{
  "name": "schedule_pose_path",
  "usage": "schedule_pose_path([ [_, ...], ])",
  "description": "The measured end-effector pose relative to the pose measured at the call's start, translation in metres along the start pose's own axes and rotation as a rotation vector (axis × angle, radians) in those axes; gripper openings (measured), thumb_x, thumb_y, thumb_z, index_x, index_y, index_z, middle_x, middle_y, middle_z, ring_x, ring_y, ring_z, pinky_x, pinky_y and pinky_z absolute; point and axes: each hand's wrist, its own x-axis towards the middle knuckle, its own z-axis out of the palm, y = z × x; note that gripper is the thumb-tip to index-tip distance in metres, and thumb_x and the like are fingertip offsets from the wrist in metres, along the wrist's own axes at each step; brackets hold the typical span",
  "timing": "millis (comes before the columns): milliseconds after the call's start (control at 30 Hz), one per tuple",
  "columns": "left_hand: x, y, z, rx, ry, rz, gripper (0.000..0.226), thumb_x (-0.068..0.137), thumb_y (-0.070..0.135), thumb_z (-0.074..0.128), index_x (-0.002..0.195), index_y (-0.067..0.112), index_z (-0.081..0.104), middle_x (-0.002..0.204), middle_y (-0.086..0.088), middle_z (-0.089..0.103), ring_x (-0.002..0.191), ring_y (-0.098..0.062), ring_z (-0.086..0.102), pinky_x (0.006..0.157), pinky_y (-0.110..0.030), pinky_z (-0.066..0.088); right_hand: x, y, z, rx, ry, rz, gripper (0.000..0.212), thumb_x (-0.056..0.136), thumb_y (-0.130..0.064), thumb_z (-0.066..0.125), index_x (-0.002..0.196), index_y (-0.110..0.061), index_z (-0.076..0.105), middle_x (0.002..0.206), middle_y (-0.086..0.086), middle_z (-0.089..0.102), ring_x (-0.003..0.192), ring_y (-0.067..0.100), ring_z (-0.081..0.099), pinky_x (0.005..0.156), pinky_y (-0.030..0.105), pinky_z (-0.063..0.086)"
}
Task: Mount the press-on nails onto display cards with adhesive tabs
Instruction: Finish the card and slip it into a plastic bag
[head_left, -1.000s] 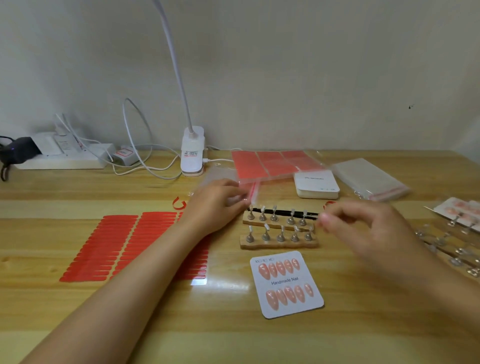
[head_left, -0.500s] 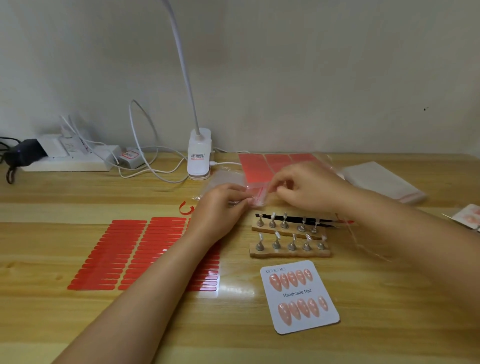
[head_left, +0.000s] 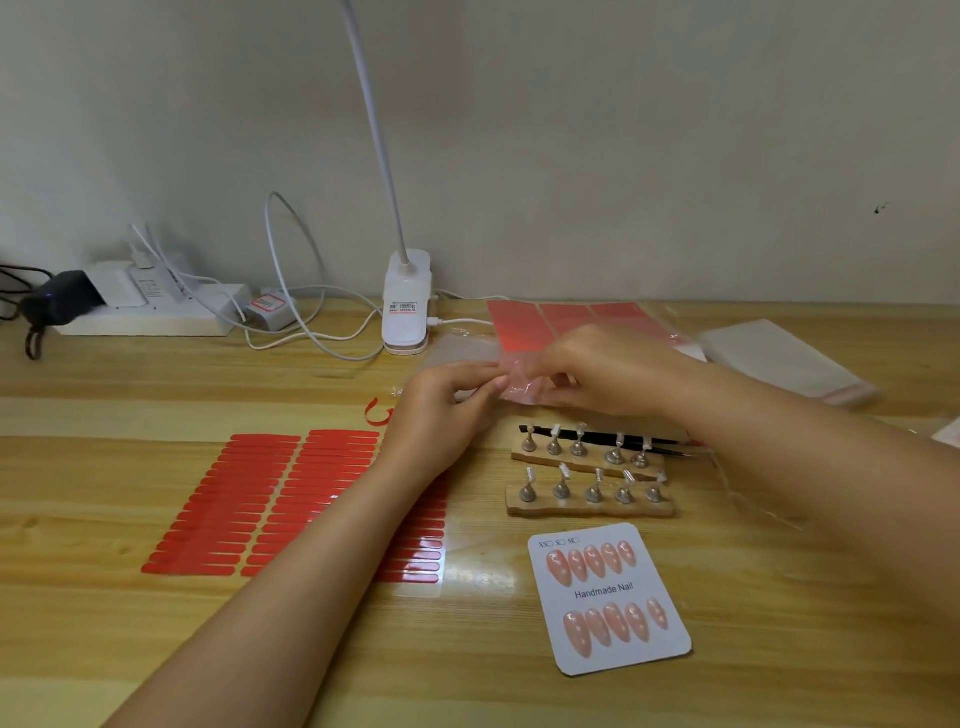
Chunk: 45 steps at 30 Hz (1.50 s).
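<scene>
Taking the wooden nail stand as our landmark: left of it we keep the red adhesive tabs flat on the surface, within easy reach; just behind it our left hand and right hand meet, pinching a clear bag, probably to open it; in front lies the filled display card, apparently awaiting bagging.

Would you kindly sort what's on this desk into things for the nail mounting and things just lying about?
For the job: nail card; red tab sheet; two nail stands; clear bag pinched by left hand and right hand.

Lying about: lamp; power strip; white cables.
</scene>
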Motion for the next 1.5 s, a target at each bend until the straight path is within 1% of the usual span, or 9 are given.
schedule_pose_path([
  [100, 0.0, 0.0, 0.0, -0.052, 0.008, 0.005, 0.02, 0.087, 0.012, 0.061, 0.106, 0.01, 0.069, 0.096, 0.015, 0.06, 0.094, 0.01, 0.054, 0.078, 0.004, 0.034, 0.005, 0.001, 0.0, -0.203, -0.015, -0.116, 0.031, 0.096, -0.035, 0.039, 0.117, -0.029, 0.061, 0.114, -0.006, 0.064, 0.098, 0.014, 0.059, 0.062, 0.025, 0.039],
  [233, 0.0, -0.002, -0.001, -0.05, 0.013, -0.002, 0.022, 0.088, 0.013, 0.06, 0.108, 0.012, 0.068, 0.098, 0.015, 0.06, 0.096, 0.014, 0.05, 0.08, 0.005, 0.033, 0.006, 0.0, 0.002, -0.322, 0.041, -0.158, 0.034, 0.099, -0.036, 0.032, 0.11, -0.025, 0.062, 0.105, -0.009, 0.063, 0.092, 0.014, 0.058, 0.055, 0.025, 0.033],
  [467, -0.002, -0.003, 0.001, 0.157, -0.131, -0.042, 0.053, 0.074, 0.028, 0.059, 0.127, 0.026, 0.054, 0.127, 0.008, 0.056, 0.117, -0.006, 0.048, 0.089, -0.014, 0.033, 0.001, 0.001, -0.003, -0.104, 0.127, -0.005, 0.023, 0.09, -0.032, 0.055, 0.097, -0.016, 0.07, 0.082, -0.009, 0.052, 0.073, 0.007, 0.042, 0.061, 0.025, 0.031],
  [700, -0.003, -0.006, 0.001, 0.167, -0.092, 0.041, 0.032, 0.088, 0.007, 0.057, 0.118, 0.017, 0.063, 0.117, 0.003, 0.065, 0.109, -0.011, 0.058, 0.089, -0.018, 0.041, -0.016, 0.009, -0.012, -0.042, 0.241, 0.013, 0.021, 0.086, -0.029, 0.061, 0.092, -0.012, 0.072, 0.078, -0.012, 0.048, 0.063, 0.002, 0.038, 0.051, 0.01, 0.02],
  [900, -0.002, -0.005, 0.001, 0.168, -0.093, 0.048, 0.031, 0.09, 0.007, 0.053, 0.116, 0.019, 0.065, 0.115, 0.002, 0.066, 0.11, -0.014, 0.058, 0.088, -0.023, 0.043, -0.034, 0.018, -0.026, 0.198, 0.44, 0.227, 0.017, 0.079, -0.026, 0.069, 0.078, -0.009, 0.067, 0.078, -0.004, 0.052, 0.066, 0.007, 0.046, 0.062, 0.022, 0.04],
  [1000, -0.002, -0.004, 0.001, 0.184, -0.093, 0.037, 0.03, 0.091, 0.009, 0.053, 0.116, 0.019, 0.065, 0.115, 0.001, 0.066, 0.109, -0.015, 0.057, 0.087, -0.024, 0.042, -0.045, 0.024, -0.03, 0.327, 0.535, 0.309, 0.014, 0.077, -0.024, 0.071, 0.077, -0.013, 0.062, 0.075, -0.014, 0.052, 0.069, -0.002, 0.05, 0.065, 0.004, 0.037],
  [1200, -0.002, -0.004, 0.001, 0.181, -0.098, -0.001, 0.03, 0.091, 0.009, 0.051, 0.118, 0.017, 0.063, 0.118, 0.002, 0.064, 0.112, -0.014, 0.056, 0.094, -0.027, 0.042, -0.051, 0.021, -0.023, 0.342, 0.44, 0.3, 0.015, 0.077, -0.023, 0.071, 0.08, -0.021, 0.057, 0.074, -0.021, 0.055, 0.07, -0.009, 0.054, 0.07, 0.014, 0.043],
  [1300, -0.002, -0.002, 0.0, 0.135, -0.087, -0.006, 0.03, 0.091, 0.007, 0.052, 0.117, 0.017, 0.064, 0.116, 0.002, 0.065, 0.11, -0.013, 0.057, 0.094, -0.028, 0.044, -0.051, 0.015, -0.023, 0.304, 0.339, 0.254, 0.021, 0.076, -0.024, 0.072, 0.085, -0.027, 0.053, 0.078, -0.02, 0.057, 0.082, 0.004, 0.062, 0.076, 0.019, 0.047],
  [1500, -0.002, -0.004, 0.001, 0.215, -0.106, 0.006, 0.031, 0.089, 0.007, 0.052, 0.117, 0.016, 0.063, 0.119, 0.001, 0.063, 0.111, -0.012, 0.055, 0.084, -0.008, 0.032, -0.054, 0.016, -0.032, 0.292, 0.38, 0.28, 0.022, 0.08, -0.022, 0.068, 0.102, -0.021, 0.066, 0.089, -0.007, 0.069, 0.079, 0.004, 0.064, 0.078, 0.018, 0.048],
])
